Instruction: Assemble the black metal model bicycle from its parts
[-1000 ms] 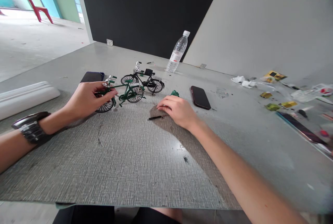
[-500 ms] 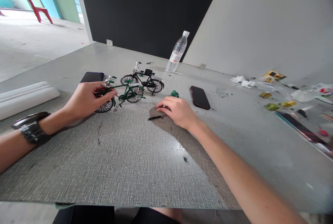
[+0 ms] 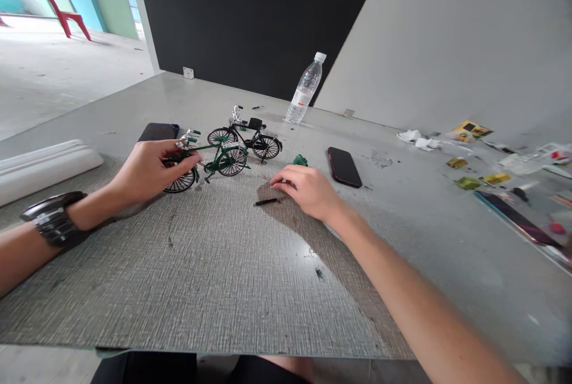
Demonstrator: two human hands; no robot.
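My left hand (image 3: pixel 154 166) grips the front end of a small green model bicycle (image 3: pixel 218 161) near its handlebar, keeping it upright on the table. Just behind it a black model bicycle (image 3: pixel 250 134) stands by itself. To the right, my right hand (image 3: pixel 306 189) is low over the table with its fingers curled and pressed together; whatever is between the fingertips is hidden. A short black stick-like piece (image 3: pixel 266 202) lies in front of those fingertips. Partly behind the right hand is a small green piece (image 3: pixel 300 160).
A dark phone (image 3: pixel 344 166) lies right of my right hand, another (image 3: pixel 158 132) behind my left. A plastic bottle (image 3: pixel 306 89) stands at the back. A long white object (image 3: pixel 49 166) is at left. Wrappers (image 3: pixel 471 129) and a third phone (image 3: pixel 516 220) litter the right side.
Almost nothing differs. My right hand has shifted very slightly; my left hand and the green bicycle stay in place.
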